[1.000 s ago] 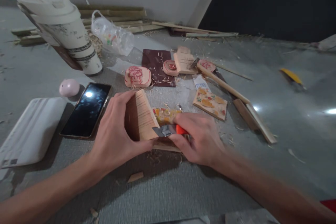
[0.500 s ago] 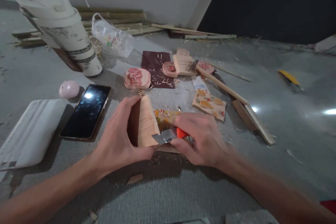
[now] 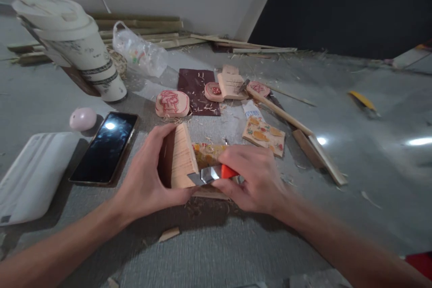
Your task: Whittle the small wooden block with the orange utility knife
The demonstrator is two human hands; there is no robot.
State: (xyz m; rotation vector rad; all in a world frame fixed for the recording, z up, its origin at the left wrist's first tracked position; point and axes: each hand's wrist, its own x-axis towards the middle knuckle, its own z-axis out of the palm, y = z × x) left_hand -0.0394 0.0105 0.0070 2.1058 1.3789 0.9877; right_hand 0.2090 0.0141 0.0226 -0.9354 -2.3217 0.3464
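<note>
Wood block (image 3: pixel 181 157) stands tilted in the left hand (image 3: pixel 143 175), long axis pointing away from the person, thumb and fingers curved widely around its ends, while the right hand (image 3: pixel 254 175), closed around a knife (image 3: pixel 210 174), sets the blade at its near right corner.

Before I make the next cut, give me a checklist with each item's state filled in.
1. Block gripped by the left hand: ok.
2. Knife held in the right hand: ok.
3. Blade at the block's edge: ok.
4. Left thumb well away from the blade: not ok, it is close to the tip.
5. Blade locked: cannot tell, the right hand covers most of the handle.
6. Phone out of the blade's way: ok.
</note>
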